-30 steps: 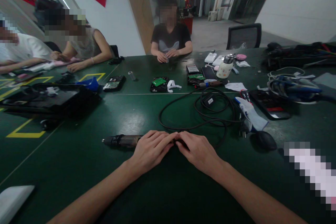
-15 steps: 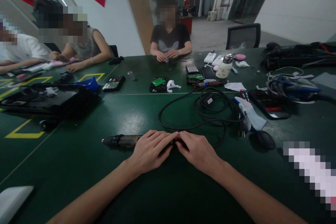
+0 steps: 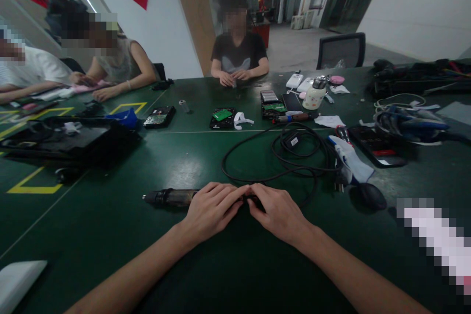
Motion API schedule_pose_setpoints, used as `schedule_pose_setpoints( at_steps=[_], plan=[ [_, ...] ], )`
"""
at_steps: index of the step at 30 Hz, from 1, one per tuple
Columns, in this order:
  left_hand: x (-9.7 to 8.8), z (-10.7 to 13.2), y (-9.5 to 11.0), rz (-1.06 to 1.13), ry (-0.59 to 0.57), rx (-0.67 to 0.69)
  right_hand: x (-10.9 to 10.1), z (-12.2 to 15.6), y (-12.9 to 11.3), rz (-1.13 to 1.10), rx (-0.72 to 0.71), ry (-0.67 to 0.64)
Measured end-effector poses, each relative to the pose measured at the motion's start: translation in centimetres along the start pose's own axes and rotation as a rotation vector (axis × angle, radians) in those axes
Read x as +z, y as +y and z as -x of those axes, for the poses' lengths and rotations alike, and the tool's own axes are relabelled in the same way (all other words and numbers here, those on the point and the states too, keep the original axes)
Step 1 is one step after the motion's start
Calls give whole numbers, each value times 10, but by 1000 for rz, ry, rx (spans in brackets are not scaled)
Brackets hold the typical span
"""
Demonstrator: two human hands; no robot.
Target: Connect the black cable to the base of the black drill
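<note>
An electric screwdriver (image 3: 171,197) lies on its side on the green table, its dark body and bit end pointing left. My left hand (image 3: 213,208) is closed over the rear part of its body. At the tail end my right hand (image 3: 275,211) has its fingers bent and pinched around the cable end, which is mostly hidden under them. The fingertips of both hands meet there. A black cord (image 3: 270,180) runs in loose coils on the table just beyond my right hand.
Opened hard drives (image 3: 159,117) and a patterned bottle (image 3: 315,94) stand farther back. A black tray (image 3: 66,140) lies left. A mouse-shaped black object (image 3: 368,196), a phone-like black case (image 3: 375,144) and bundled cables (image 3: 412,125) lie right. A person (image 3: 239,51) sits opposite; others sit left.
My right hand's fingers have shifted slightly at the screwdriver's tail end. My left hand and the screwdriver stay in place.
</note>
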State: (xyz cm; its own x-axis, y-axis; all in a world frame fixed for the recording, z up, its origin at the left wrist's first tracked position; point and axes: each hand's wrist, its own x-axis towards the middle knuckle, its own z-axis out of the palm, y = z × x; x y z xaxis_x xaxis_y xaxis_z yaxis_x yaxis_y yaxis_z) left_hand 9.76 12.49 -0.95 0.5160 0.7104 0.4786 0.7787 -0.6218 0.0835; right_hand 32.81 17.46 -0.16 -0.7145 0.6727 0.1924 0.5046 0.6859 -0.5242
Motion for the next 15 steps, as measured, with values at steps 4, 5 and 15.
schedule_pose_setpoints(
  at_steps=[4,5,15],
  plan=[
    [-1,0,0,12,-13,31,-1,0,0,-3,-4,-10],
    [-1,0,0,4,-8,24,-1,0,0,-4,-6,-8],
    [0,0,0,-7,10,-2,-2,0,-2,-24,-5,8]
  ],
)
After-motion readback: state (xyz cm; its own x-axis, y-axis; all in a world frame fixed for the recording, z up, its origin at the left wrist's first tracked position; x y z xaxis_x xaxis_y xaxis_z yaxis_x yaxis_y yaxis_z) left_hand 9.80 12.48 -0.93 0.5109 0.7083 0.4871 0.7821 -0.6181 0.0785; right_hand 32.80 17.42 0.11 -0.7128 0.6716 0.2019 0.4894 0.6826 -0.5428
